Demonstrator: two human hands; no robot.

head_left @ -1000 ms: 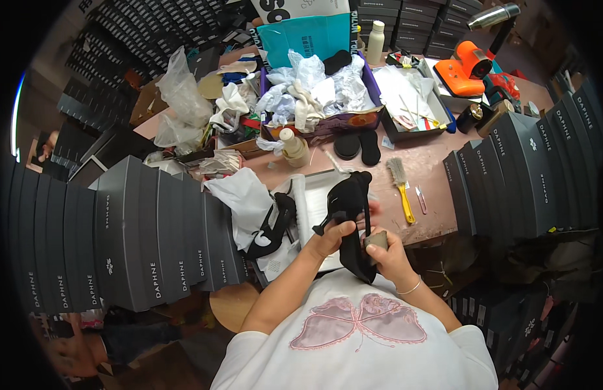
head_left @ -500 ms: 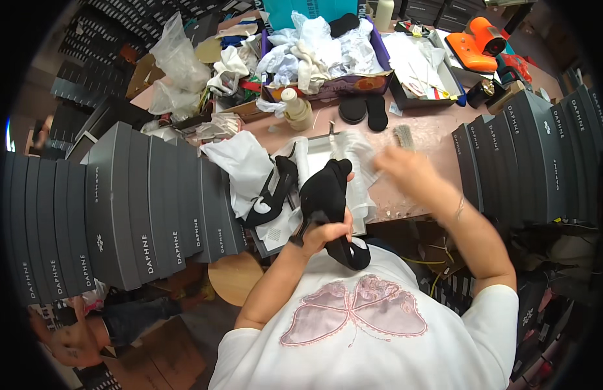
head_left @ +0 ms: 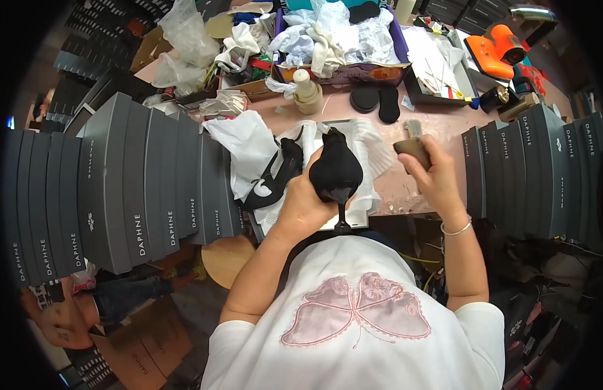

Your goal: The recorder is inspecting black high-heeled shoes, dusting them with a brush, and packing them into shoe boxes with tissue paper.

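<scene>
My left hand (head_left: 303, 207) is closed around a black high-heeled shoe (head_left: 336, 170), raised over an open shoebox. Its toe part is away from me and its thin heel points down toward my body. On the right, my right hand (head_left: 438, 181) grips a small brownish block (head_left: 413, 153), darker at one end; its exact kind is unclear. A second black shoe (head_left: 285, 170) lies just left of my left hand, on white tissue paper (head_left: 241, 146). Pale wrapping paper (head_left: 373, 146) spreads beside the held shoe.
Rows of dark grey shoeboxes (head_left: 139, 188) stand at left, with more boxes (head_left: 509, 162) at right. Farther back are a plastic bottle (head_left: 307, 94), a round black pad (head_left: 364, 99), a brush (head_left: 413, 128), a purple box (head_left: 400, 52) of white cloths and an orange tool (head_left: 493, 55).
My right hand, blurred and reaching over the table before, now holds the brownish block upright. The shoe in my left hand has moved away from my body and turned.
</scene>
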